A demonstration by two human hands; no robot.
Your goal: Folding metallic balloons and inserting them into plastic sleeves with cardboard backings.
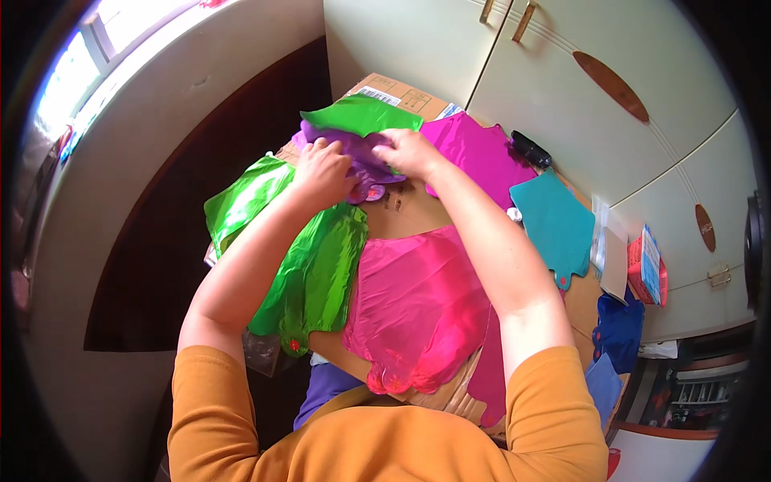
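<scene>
At the far part of the cardboard, both my hands work on a crumpled purple sheet piece [365,153]. My left hand [324,173] has its fingers curled over the purple piece's left side. With bent, closed fingers, my right hand [408,153] grips its upper right edge, close to a shiny green piece [365,114] lying just beyond. A small rounded tab with a reddish mark [371,193] shows at the purple piece's lower edge. My fingertips are partly hidden. Nearer to me lies a large shiny pink piece [414,297], its lower edge rounded and gathered.
Green pieces [317,269] lie on the left, a magenta one [478,157] and a teal one [554,221] on the right. A black cylindrical object [531,149] rests beside the magenta piece. Blue pieces [618,325] and a red box [646,269] sit farther right. White cabinets [594,104] stand behind.
</scene>
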